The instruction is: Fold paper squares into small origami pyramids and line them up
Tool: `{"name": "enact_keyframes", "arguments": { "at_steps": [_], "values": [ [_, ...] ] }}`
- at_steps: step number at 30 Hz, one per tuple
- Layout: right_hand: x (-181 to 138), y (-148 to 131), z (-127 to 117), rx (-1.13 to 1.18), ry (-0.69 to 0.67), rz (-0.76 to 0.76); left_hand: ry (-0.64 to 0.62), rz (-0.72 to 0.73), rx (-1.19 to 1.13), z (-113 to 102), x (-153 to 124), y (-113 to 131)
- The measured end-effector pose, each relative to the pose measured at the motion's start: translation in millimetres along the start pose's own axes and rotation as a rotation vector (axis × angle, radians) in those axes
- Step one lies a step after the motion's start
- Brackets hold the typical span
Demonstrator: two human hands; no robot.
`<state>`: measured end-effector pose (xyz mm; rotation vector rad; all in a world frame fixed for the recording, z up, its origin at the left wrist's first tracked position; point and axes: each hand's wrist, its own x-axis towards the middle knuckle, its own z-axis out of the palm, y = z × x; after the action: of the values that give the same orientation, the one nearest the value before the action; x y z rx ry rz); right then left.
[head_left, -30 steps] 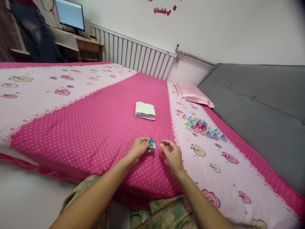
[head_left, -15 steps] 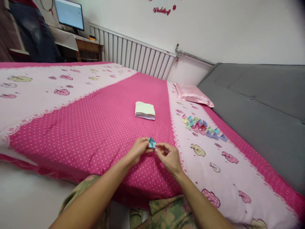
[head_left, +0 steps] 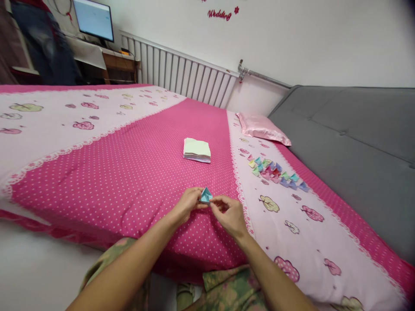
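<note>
Between my hands, above the pink dotted bedspread [head_left: 129, 172], is a small blue folded paper boat [head_left: 206, 196] with a pointed peak. My left hand [head_left: 189, 204] is closed on its left side, thumb and fingers gripping the paper. From the right, the thumb and forefinger of my right hand [head_left: 229, 212] pinch its lower right corner. Beyond my hands lies a stack of square paper sheets [head_left: 197, 147], pale green on top. To the right sit several folded paper boats [head_left: 275, 172] in rows, in pink, blue, green, yellow, red and purple.
A pink satin pillow [head_left: 263, 128] lies by the grey padded headboard [head_left: 350, 129]. Behind the bed are a white radiator [head_left: 175, 65] and a desk [head_left: 119, 64] with a monitor [head_left: 94, 20]. A person in jeans [head_left: 45, 47] is at the far left.
The blue paper boat has turned slightly, so its inner folds face me more and its peak looks more centred. Both hands stay almost in place.
</note>
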<state>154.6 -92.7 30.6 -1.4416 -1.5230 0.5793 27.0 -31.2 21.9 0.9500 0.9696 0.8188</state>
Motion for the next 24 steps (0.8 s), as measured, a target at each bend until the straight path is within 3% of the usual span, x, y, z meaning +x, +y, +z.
{"name": "enact_keyframes", "arguments": {
  "at_steps": [6, 16, 24],
  "values": [
    [2, 0, -5, -0.032, 0.069, -0.006, 0.043, 0.014, 0.174, -4, 2, 2],
    [14, 5, -24, -0.093, 0.204, 0.064, 0.164, 0.302, 0.709, -11, 12, -4],
    [22, 15, -45, -0.102, 0.276, 0.085, 0.204, 0.357, 1.068, -4, 9, -10]
  ]
}}
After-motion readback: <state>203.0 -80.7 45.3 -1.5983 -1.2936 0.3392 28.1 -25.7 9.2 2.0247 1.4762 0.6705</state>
